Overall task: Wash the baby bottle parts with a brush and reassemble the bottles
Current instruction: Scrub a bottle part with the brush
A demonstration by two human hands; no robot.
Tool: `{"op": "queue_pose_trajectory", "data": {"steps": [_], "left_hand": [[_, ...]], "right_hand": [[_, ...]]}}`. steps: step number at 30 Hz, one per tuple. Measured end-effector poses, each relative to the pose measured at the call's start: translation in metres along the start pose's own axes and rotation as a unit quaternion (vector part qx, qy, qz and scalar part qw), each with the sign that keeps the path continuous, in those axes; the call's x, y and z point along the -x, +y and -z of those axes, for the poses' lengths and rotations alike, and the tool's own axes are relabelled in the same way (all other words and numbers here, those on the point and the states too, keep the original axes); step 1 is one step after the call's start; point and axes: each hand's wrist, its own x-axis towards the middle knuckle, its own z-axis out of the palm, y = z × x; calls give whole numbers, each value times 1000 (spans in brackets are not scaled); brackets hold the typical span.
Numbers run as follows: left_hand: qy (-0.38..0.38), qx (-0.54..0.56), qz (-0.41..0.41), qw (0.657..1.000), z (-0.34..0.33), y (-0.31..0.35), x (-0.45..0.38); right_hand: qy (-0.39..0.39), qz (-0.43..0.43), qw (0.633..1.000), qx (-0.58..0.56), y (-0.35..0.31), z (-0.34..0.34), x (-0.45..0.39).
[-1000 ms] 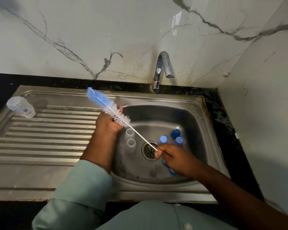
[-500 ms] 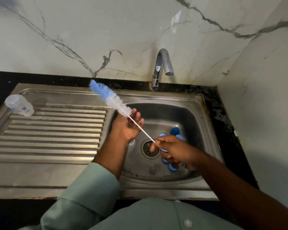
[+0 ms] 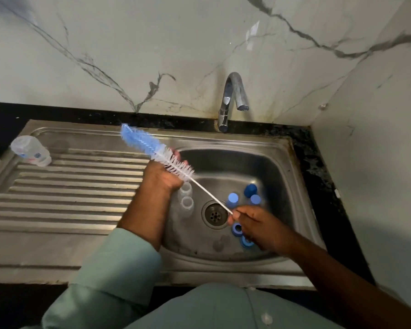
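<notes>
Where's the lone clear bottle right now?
In the head view the clear bottle lies on its side at the far left corner of the ribbed drainboard, well left of the basin and both hands.

Count: one brush [image 3: 157, 151], centre frame. Three clear bottles: one [image 3: 30, 150] upper left, two [image 3: 186, 203] in the basin. Three blue caps [image 3: 233, 199], two blue rings [image 3: 237, 229]. One tap [image 3: 230, 100].

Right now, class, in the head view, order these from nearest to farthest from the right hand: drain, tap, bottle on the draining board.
1. Drain, beside the right hand, in the basin.
2. Tap, behind the sink, by the wall.
3. Bottle, far left on the draining board.
</notes>
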Motion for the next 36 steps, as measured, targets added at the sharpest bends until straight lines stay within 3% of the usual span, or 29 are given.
{"op": "queue_pose_trajectory", "data": {"steps": [2,5,10,15,19,24,29,33,36], "left_hand": [[-16,-47,11,999,2,-24,6],[-10,-80,32,996,-3,-35,11],[-15,29,-21,999,4,14,5],[-50,-92,6,994,-9,-40,12],[-16,-24,-11,1000,-3,-19,-5],[-2,-103,-9,995,-4,-54,-2],[-21,-48,-48,997,4,-30,-12],[-35,-160,15,986,0,-69,2],[-6,-76,-6,997,-3,-52,3]], "right_hand": [[28,28,997,66,-2,5,-7],[41,65,994,78,-12,4,-18],[9,28,995,96,20,14,-1],[36,59,997,26,-16,-6,-17],[41,95,985,138,-7,-2,-4],[75,113,967,216,-8,-15,-14],[59,99,955,272,10,-14,8],[123,109,958,236,-7,-14,-10],[105,102,958,245,0,-14,-1]]}}
